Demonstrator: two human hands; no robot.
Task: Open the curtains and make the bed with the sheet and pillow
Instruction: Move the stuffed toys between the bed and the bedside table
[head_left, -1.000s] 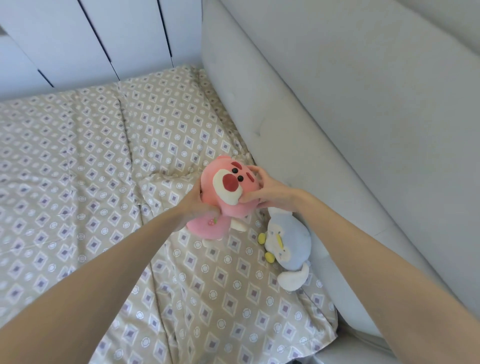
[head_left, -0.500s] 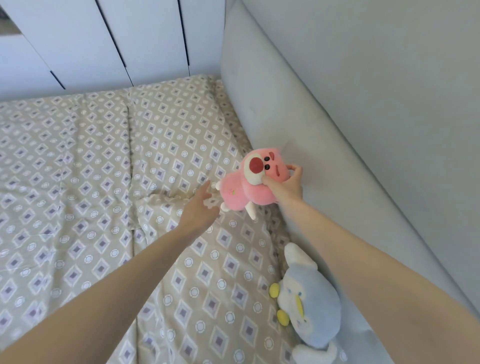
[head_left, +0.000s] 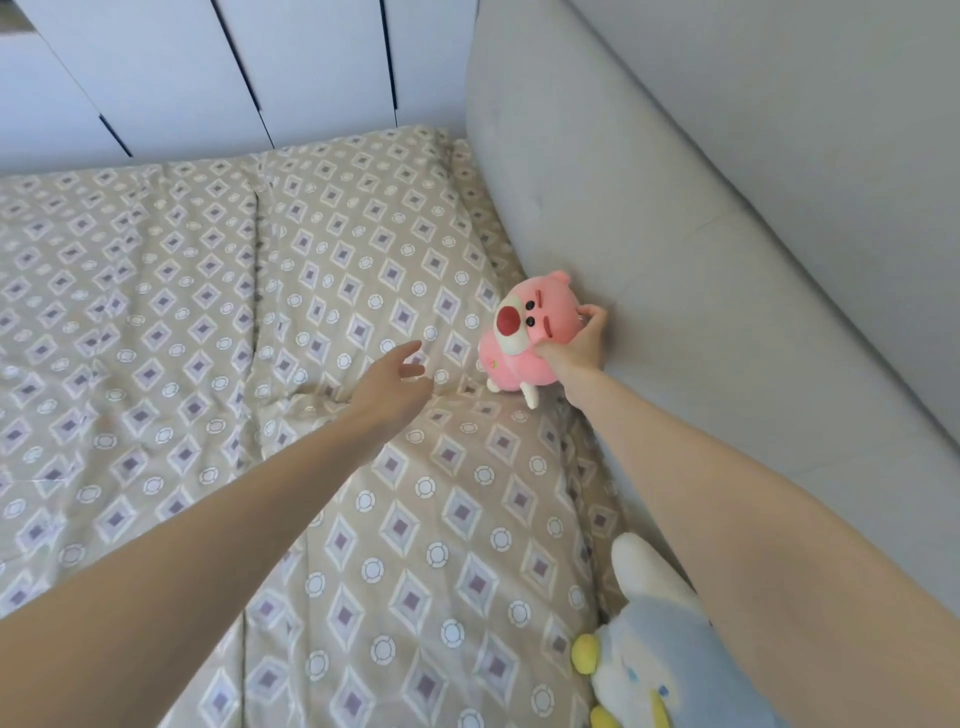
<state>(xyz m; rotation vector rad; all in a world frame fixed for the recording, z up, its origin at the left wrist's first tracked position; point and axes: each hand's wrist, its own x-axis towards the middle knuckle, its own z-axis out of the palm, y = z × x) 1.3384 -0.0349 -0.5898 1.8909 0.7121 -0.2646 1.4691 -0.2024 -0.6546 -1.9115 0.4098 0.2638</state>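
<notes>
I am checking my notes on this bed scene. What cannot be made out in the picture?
Head view only:
- Curtains: outside the frame.
- Blue plush toy: lower part cut by the bottom edge, one side behind the right forearm.
- Pink plush toy: its back is covered by the right hand.
- Pillow: not distinguishable from the patterned cover.

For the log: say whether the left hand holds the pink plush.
No, the left hand is open, clear of the pink plush the right hand grips.
</notes>
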